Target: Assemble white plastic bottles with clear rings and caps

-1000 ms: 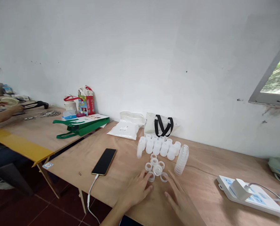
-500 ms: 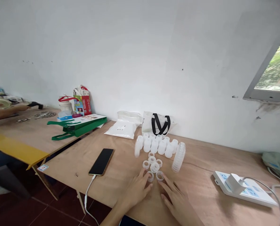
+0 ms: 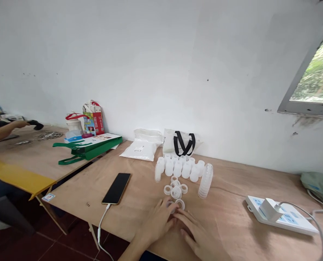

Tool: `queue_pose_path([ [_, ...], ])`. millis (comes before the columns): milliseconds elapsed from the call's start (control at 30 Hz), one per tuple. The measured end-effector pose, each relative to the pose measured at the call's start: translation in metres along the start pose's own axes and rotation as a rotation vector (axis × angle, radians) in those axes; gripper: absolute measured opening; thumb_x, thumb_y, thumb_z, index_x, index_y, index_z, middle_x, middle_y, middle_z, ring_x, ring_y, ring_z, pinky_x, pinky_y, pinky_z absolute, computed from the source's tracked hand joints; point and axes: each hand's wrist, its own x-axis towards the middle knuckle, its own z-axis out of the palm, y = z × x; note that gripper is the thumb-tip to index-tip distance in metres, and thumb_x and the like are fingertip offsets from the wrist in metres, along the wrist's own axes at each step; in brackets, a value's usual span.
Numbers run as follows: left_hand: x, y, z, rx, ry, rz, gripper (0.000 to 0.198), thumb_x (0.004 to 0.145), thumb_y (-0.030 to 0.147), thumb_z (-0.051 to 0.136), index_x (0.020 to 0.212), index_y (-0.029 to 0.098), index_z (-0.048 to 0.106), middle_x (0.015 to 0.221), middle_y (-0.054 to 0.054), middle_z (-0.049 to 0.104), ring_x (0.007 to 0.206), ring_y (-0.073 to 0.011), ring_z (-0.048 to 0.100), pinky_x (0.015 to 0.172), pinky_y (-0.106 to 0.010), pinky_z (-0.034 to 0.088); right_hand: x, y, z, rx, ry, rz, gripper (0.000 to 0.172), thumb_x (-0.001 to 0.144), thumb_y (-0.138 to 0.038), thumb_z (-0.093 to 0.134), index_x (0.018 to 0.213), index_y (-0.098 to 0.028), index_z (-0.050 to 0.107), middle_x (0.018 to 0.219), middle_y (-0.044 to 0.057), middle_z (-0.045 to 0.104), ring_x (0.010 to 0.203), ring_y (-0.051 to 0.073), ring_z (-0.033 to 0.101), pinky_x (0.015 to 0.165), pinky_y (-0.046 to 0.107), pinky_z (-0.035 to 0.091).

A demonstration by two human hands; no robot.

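My left hand (image 3: 156, 221) lies flat on the wooden table (image 3: 226, 214), its fingertips touching a clear plastic ring (image 3: 171, 206). My right hand (image 3: 198, 235) rests beside it, fingers stretched toward a second clear ring (image 3: 180, 204), with the fingertips of both hands meeting. Neither hand grips anything. Just beyond lie several more clear rings (image 3: 175, 188), a cluster of small white bottles (image 3: 181, 167), and two stacks of clear caps (image 3: 206, 180), the shorter stack (image 3: 158, 172) on the left.
A black phone (image 3: 116, 188) on a white cable lies left of my hands. White bags (image 3: 142, 148) and a tote (image 3: 181, 142) sit against the wall. A power strip (image 3: 281, 217) is on the right. On the left table lie a green bag (image 3: 89, 146) and another person's arm (image 3: 4, 130).
Both my hands have drawn closer together until the fingertips meet at the two nearest rings. The view has shifted slightly to the right.
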Motion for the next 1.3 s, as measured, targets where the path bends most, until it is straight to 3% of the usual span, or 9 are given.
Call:
queue_pose_path([
  [133,0.001,-0.003,0.002,0.015,0.001,0.007,0.037,0.094,0.024,0.054,0.130,0.034,0.057,0.146,-0.003,0.048,0.128,-0.0288,0.049,0.106,-0.042,0.045,0.000,0.006,0.001,0.008,0.129,-0.051,0.045,0.105,-0.029,0.040,0.148,-0.030,0.053,0.157,0.002,0.049,0.144,0.019,0.047,0.122,0.039,0.039],
  [233,-0.001,-0.007,-0.001,0.017,-0.001,-0.013,0.034,0.092,0.027,0.057,0.126,0.030,0.059,0.148,-0.004,0.048,0.129,-0.0318,0.048,0.107,-0.047,0.044,0.000,0.011,0.000,-0.075,0.235,-0.092,0.044,0.105,-0.029,0.042,0.147,-0.035,0.052,0.156,0.000,0.050,0.143,0.019,0.047,0.121,0.039,0.040],
  [400,-0.006,-0.014,-0.014,0.010,-0.013,-0.031,0.017,0.092,0.027,0.059,0.108,0.024,0.064,0.140,-0.006,0.055,0.129,-0.0325,0.050,0.112,-0.052,0.038,0.012,0.011,-0.008,-0.354,0.356,-0.091,0.053,0.104,-0.023,0.040,0.154,-0.042,0.041,0.170,-0.003,0.023,0.152,0.026,0.033,0.118,0.048,0.042],
  [533,-0.009,-0.014,-0.020,-0.009,-0.021,-0.058,0.021,0.091,0.037,0.065,0.107,0.024,0.065,0.140,-0.007,0.056,0.132,-0.0342,0.049,0.115,-0.054,0.036,0.046,0.006,-0.015,-0.561,0.324,-0.145,0.069,0.099,-0.019,0.050,0.159,-0.045,0.028,0.172,-0.002,0.011,0.156,0.034,0.018,0.119,0.062,0.035],
  [600,-0.010,-0.010,-0.021,-0.028,-0.047,-0.079,0.030,0.087,0.038,0.070,0.113,0.023,0.065,0.145,-0.009,0.053,0.136,-0.0350,0.047,0.119,-0.054,0.032,0.065,0.007,-0.017,-0.618,0.287,-0.155,0.073,0.097,-0.013,0.051,0.158,-0.046,0.029,0.172,-0.002,0.012,0.157,0.035,0.014,0.120,0.064,0.030],
  [767,-0.014,0.002,-0.022,-0.109,-0.101,-0.157,0.050,0.081,0.030,0.075,0.128,0.019,0.058,0.158,-0.013,0.040,0.141,-0.0353,0.045,0.115,-0.048,0.041,0.091,0.024,-0.013,-0.600,0.191,-0.149,0.070,0.097,-0.008,0.042,0.158,-0.042,0.034,0.170,0.000,0.022,0.156,0.030,0.021,0.122,0.058,0.030],
  [900,-0.015,0.005,-0.022,-0.108,-0.110,-0.182,0.042,0.082,0.029,0.072,0.121,0.018,0.061,0.162,-0.013,0.034,0.139,-0.0381,0.048,0.114,-0.050,0.042,0.091,0.041,-0.007,-0.569,0.294,-0.138,0.058,0.102,-0.014,0.038,0.157,-0.035,0.039,0.168,0.004,0.028,0.153,0.025,0.031,0.121,0.051,0.035],
  [1133,-0.012,0.009,-0.018,-0.111,-0.122,-0.176,0.072,0.083,0.027,0.069,0.150,0.029,0.043,0.166,-0.011,0.027,0.139,-0.0399,0.048,0.114,-0.056,0.040,0.095,0.064,-0.009,-0.538,0.427,-0.058,0.044,0.104,-0.019,0.038,0.146,-0.023,0.052,0.158,0.011,0.047,0.143,0.027,0.047,0.116,0.048,0.042],
  [1300,-0.009,0.006,-0.011,-0.091,-0.138,-0.163,0.076,0.085,0.028,0.067,0.155,0.036,0.039,0.169,-0.009,0.022,0.144,-0.0411,0.042,0.116,-0.058,0.037,0.104,0.079,-0.008,-0.524,0.461,-0.042,0.045,0.102,-0.013,0.036,0.143,-0.019,0.053,0.158,0.013,0.046,0.150,0.025,0.036,0.121,0.047,0.036],
])
